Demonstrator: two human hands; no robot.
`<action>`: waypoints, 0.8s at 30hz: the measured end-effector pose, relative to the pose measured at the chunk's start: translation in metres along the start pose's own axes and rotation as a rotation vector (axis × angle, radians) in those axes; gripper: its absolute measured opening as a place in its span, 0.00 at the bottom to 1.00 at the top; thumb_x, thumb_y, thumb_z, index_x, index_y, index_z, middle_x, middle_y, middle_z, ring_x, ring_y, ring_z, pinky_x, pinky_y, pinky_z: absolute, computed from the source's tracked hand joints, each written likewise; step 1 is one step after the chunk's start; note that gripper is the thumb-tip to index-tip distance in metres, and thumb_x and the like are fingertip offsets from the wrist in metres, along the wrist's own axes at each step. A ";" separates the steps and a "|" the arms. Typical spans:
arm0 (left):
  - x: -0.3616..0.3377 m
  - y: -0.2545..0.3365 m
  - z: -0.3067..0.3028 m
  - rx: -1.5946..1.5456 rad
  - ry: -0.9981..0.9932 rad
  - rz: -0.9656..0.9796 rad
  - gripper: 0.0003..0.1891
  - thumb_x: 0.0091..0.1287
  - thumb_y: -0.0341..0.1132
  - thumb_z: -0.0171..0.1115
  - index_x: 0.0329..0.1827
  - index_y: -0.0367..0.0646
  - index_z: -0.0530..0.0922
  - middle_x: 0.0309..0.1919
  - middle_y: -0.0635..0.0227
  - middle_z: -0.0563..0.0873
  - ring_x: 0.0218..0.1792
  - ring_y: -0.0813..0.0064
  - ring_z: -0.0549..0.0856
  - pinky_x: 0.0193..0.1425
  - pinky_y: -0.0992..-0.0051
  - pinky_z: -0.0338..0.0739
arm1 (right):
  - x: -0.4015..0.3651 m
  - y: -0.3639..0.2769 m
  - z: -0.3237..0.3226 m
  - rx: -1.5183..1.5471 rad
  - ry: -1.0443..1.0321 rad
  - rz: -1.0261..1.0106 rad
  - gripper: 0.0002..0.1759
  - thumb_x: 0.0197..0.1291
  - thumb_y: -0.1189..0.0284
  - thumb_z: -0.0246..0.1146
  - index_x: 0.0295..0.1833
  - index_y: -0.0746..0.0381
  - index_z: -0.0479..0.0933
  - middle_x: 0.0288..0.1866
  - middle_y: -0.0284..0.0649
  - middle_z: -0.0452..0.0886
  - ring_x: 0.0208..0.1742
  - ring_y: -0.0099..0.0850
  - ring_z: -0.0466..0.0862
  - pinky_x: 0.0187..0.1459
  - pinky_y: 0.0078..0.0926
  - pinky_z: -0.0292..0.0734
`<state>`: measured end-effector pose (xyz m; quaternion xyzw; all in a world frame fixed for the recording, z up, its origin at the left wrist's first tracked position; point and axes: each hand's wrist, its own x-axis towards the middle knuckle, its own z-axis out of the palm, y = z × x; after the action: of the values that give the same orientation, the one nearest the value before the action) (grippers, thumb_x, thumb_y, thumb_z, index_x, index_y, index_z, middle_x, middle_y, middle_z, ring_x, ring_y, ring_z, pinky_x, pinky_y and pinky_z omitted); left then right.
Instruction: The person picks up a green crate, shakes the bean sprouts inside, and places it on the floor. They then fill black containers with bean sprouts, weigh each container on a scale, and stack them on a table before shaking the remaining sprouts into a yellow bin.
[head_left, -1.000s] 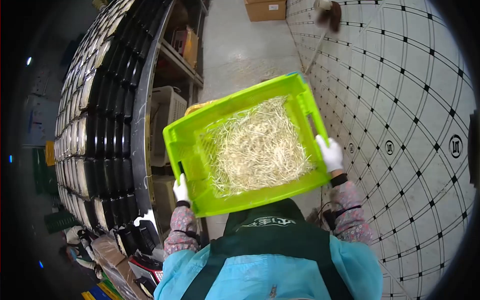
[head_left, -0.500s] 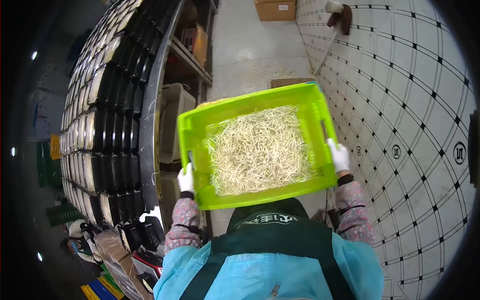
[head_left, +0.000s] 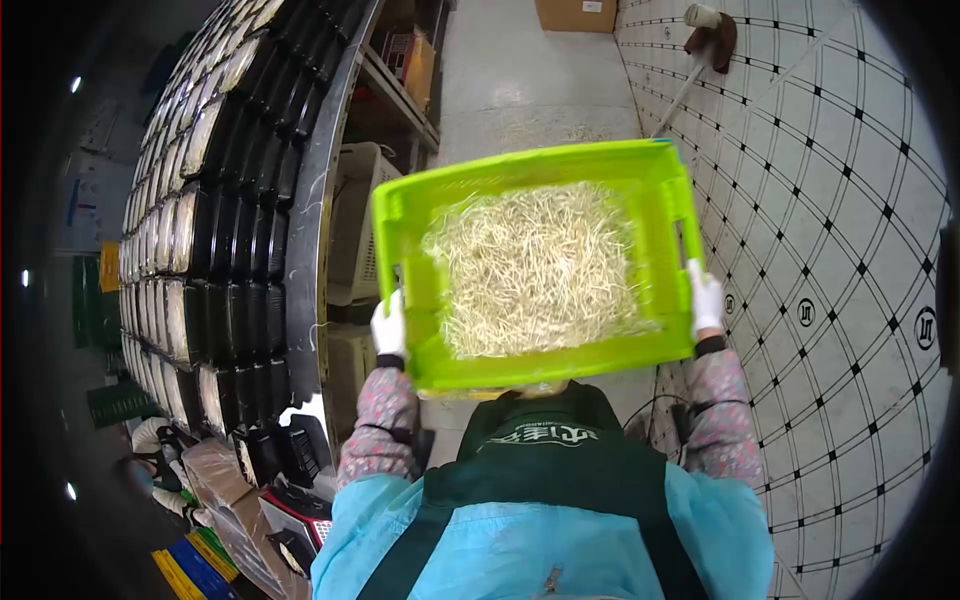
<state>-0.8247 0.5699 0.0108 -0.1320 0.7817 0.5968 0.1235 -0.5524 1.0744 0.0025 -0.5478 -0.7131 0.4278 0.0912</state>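
A bright green plastic crate (head_left: 560, 375) is held up in front of my body, slightly tilted in the view. Inside it lies a broad heap of pale bean sprouts (head_left: 540, 270). My left hand (head_left: 389, 325), in a white glove, grips the crate's left end by the handle slot. At the opposite end my right hand (head_left: 706, 298), also white-gloved, is closed on the right handle slot. Part of the fingers of both hands is hidden by the crate walls.
Stacked black trays (head_left: 235, 230) stand on a metal-edged table (head_left: 308, 230) to the left. Beneath it are a white basket (head_left: 355, 220) and shelf items. A cardboard box (head_left: 578, 14) sits ahead on the floor. A patterned wall (head_left: 800, 230) runs along the right. Another person (head_left: 165, 465) is at lower left.
The crate with the sprouts has moved up and to the right in view, both hands still holding it. The surroundings have shifted slightly too.
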 end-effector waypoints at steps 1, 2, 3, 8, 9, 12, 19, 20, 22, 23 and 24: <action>0.016 -0.022 0.022 0.181 -0.025 0.154 0.18 0.70 0.45 0.61 0.44 0.35 0.80 0.32 0.63 0.85 0.33 0.73 0.80 0.40 0.72 0.75 | 0.005 -0.018 -0.026 0.200 0.007 0.050 0.25 0.66 0.49 0.61 0.32 0.62 0.79 0.23 0.31 0.79 0.22 0.23 0.76 0.25 0.26 0.69; -0.008 -0.001 0.057 0.332 -0.019 0.180 0.19 0.70 0.46 0.61 0.46 0.35 0.79 0.35 0.57 0.84 0.36 0.66 0.79 0.44 0.68 0.73 | 0.016 -0.018 -0.050 0.305 0.049 0.071 0.24 0.68 0.51 0.59 0.34 0.63 0.80 0.24 0.30 0.80 0.21 0.22 0.77 0.24 0.24 0.69; -0.017 -0.020 0.074 0.217 -0.058 0.219 0.16 0.70 0.43 0.61 0.42 0.35 0.80 0.33 0.58 0.84 0.34 0.66 0.79 0.43 0.69 0.74 | 0.028 0.006 -0.071 0.401 0.058 0.070 0.24 0.68 0.52 0.58 0.36 0.64 0.80 0.25 0.33 0.82 0.23 0.23 0.79 0.26 0.25 0.72; -0.035 -0.079 -0.017 0.114 -0.017 0.007 0.14 0.71 0.42 0.61 0.41 0.38 0.80 0.35 0.67 0.85 0.32 0.78 0.80 0.38 0.74 0.77 | -0.044 0.054 -0.026 -0.123 0.130 0.088 0.26 0.64 0.47 0.61 0.36 0.60 0.84 0.29 0.38 0.84 0.32 0.27 0.80 0.36 0.31 0.73; -0.021 -0.079 -0.045 0.083 0.018 -0.003 0.13 0.72 0.43 0.60 0.42 0.39 0.80 0.36 0.70 0.85 0.30 0.80 0.80 0.37 0.76 0.77 | -0.059 0.053 0.005 0.001 0.131 -0.038 0.26 0.63 0.46 0.62 0.35 0.60 0.83 0.28 0.39 0.82 0.34 0.31 0.80 0.39 0.32 0.73; -0.008 -0.012 -0.041 -0.055 0.080 -0.103 0.15 0.71 0.41 0.60 0.47 0.36 0.80 0.31 0.67 0.86 0.31 0.78 0.84 0.36 0.74 0.78 | -0.038 0.010 0.023 0.001 0.019 -0.084 0.26 0.65 0.48 0.61 0.29 0.62 0.77 0.24 0.35 0.78 0.28 0.26 0.75 0.33 0.30 0.69; -0.033 -0.023 0.059 0.230 -0.019 0.140 0.20 0.68 0.45 0.63 0.50 0.33 0.80 0.39 0.55 0.84 0.43 0.64 0.80 0.53 0.69 0.73 | -0.002 0.029 -0.064 0.247 0.180 0.037 0.28 0.67 0.49 0.57 0.38 0.66 0.82 0.32 0.41 0.85 0.31 0.27 0.83 0.34 0.28 0.76; -0.012 -0.089 0.024 0.382 0.067 0.293 0.20 0.68 0.44 0.63 0.50 0.34 0.80 0.39 0.58 0.86 0.42 0.67 0.82 0.51 0.69 0.75 | -0.031 0.024 -0.048 0.010 0.192 0.095 0.28 0.66 0.48 0.59 0.39 0.65 0.83 0.32 0.41 0.86 0.31 0.28 0.83 0.37 0.29 0.76; -0.022 -0.068 -0.037 0.095 0.032 0.024 0.15 0.71 0.42 0.61 0.42 0.35 0.82 0.35 0.64 0.87 0.33 0.77 0.83 0.40 0.74 0.77 | -0.063 0.046 0.000 -0.053 0.086 0.010 0.26 0.64 0.46 0.61 0.41 0.61 0.84 0.30 0.38 0.84 0.34 0.29 0.81 0.41 0.29 0.75; -0.007 -0.082 -0.065 0.141 0.106 0.048 0.14 0.72 0.41 0.60 0.38 0.37 0.82 0.33 0.64 0.87 0.31 0.79 0.82 0.37 0.75 0.77 | -0.072 0.043 0.025 -0.004 0.062 -0.013 0.27 0.63 0.45 0.61 0.39 0.61 0.83 0.28 0.39 0.83 0.33 0.30 0.81 0.40 0.29 0.74; 0.013 -0.094 -0.081 0.119 0.138 0.048 0.15 0.72 0.42 0.60 0.38 0.37 0.82 0.33 0.65 0.87 0.31 0.80 0.81 0.37 0.75 0.77 | -0.068 0.034 0.037 -0.027 0.027 -0.053 0.28 0.63 0.44 0.60 0.37 0.61 0.83 0.26 0.41 0.81 0.30 0.31 0.80 0.38 0.32 0.74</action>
<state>-0.8067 0.4673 -0.0571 -0.1463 0.8253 0.5418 0.0627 -0.5241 0.9978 -0.0217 -0.5355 -0.7319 0.4080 0.1049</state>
